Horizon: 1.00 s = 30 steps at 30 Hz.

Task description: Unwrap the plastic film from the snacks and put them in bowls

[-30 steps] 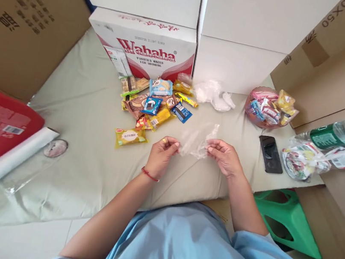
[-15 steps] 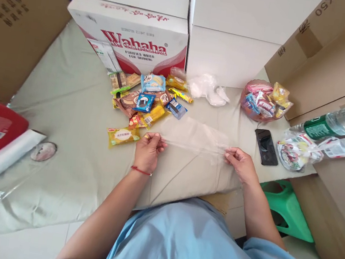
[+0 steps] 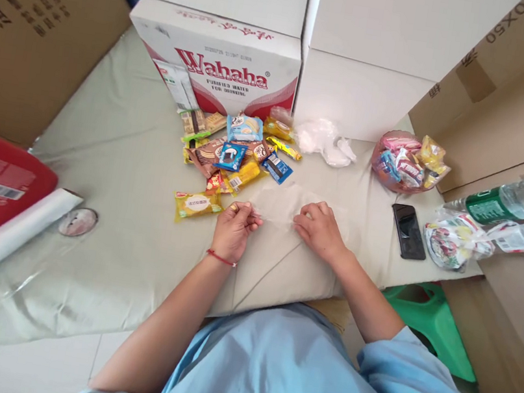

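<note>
Clear plastic bag (image 3: 279,204), one: laid on the surface (image 3: 135,256) near wrapped snacks (image 3: 231,156). Left hand (image 3: 233,230): fingers pinching its left edge. Right hand (image 3: 320,231): fingers curled over it; whether pinching, cannot tell.

Left arm (image 3: 165,320): one, bare below the sleeve, slanting up and inward from the lower left. Left wrist (image 3: 224,253): nearly straight. Left hand (image 3: 231,230): thumb and forefinger pinched together, other fingers curled.
Right arm (image 3: 369,299): one, bare forearm, slanting up and inward from the lower right. Right wrist (image 3: 342,258): nearly straight. Right hand (image 3: 319,233): back upward, fingers bent, tips pointing inward. Hands: apart, roughly level.
</note>
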{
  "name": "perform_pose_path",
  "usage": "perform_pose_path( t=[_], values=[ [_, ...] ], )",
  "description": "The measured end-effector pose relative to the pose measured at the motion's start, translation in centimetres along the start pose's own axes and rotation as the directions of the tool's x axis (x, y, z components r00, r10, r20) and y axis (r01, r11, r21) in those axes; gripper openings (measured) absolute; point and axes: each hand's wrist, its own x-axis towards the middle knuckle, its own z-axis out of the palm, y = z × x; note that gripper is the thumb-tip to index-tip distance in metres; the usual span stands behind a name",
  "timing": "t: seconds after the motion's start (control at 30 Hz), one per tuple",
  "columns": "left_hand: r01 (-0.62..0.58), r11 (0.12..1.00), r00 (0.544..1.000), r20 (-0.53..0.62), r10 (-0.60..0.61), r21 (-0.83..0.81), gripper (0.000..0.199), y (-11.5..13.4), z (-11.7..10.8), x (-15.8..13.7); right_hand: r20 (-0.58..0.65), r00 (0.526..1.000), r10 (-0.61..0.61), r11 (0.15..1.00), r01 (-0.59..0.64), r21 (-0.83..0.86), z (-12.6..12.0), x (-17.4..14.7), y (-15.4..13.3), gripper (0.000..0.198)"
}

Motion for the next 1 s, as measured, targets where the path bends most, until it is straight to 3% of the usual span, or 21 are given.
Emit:
perform_pose_path(
  t=[0.1,0.2,0.3,0.4,0.53,0.6,0.67,0.73,0.8,1.0],
  values=[
    [0.012,0.996,0.998,0.063,-0.006,-0.086,0.048,0.3,-0.3,-0.2,0.022,0.999,0.040,0.988,-0.043,0.149,0.3,0.4,0.4,0.013],
    [-0.005,0.997,0.988,0.156,0.018,-0.082,0.058,0.4,-0.4,-0.7,0.025,0.985,0.170,0.897,-0.165,0.411,0.0,0.2,-0.5,0.012],
    [-0.111,0.993,0.986,0.131,0.105,0.042,0.071,-0.1,-0.2,-1.2,0.080,0.937,0.340,0.699,-0.309,0.645,-0.1,0.3,-2.5,0.018],
    [-0.196,0.962,0.979,0.085,0.182,0.192,0.078,-0.9,0.1,-1.4,0.180,0.895,0.407,0.475,-0.376,0.796,0.1,0.7,-4.5,0.027],
    [-0.164,0.950,0.983,0.122,0.136,0.267,0.037,-1.3,-0.1,-1.0,0.314,0.828,0.465,0.136,-0.417,0.899,-0.1,1.3,-5.1,0.037],
    [-0.138,0.964,0.990,0.067,0.126,0.225,0.032,-1.0,-0.3,-0.8,0.338,0.777,0.531,-0.016,-0.390,0.921,-0.6,1.3,-4.2,0.040],
    [-0.119,0.979,0.993,0.015,0.118,0.165,0.035,-0.6,-0.6,-0.6,0.349,0.720,0.601,-0.107,-0.360,0.927,-1.4,0.9,-2.7,0.044],
    [-0.093,0.985,0.996,0.017,0.091,0.144,0.038,-0.1,-0.6,-0.4,0.366,0.670,0.646,-0.122,-0.383,0.916,-2.0,0.2,-1.1,0.048],
    [-0.063,0.985,0.998,0.012,0.062,0.162,0.038,0.3,-0.6,-0.3,0.371,0.638,0.675,-0.061,-0.453,0.890,-2.3,-0.8,0.4,0.050],
    [0.028,0.962,0.992,-0.126,0.007,0.271,0.023,0.8,-0.7,0.2,0.175,0.622,0.763,0.309,-0.589,0.747,-1.5,-3.3,3.2,0.038]
  ],
)
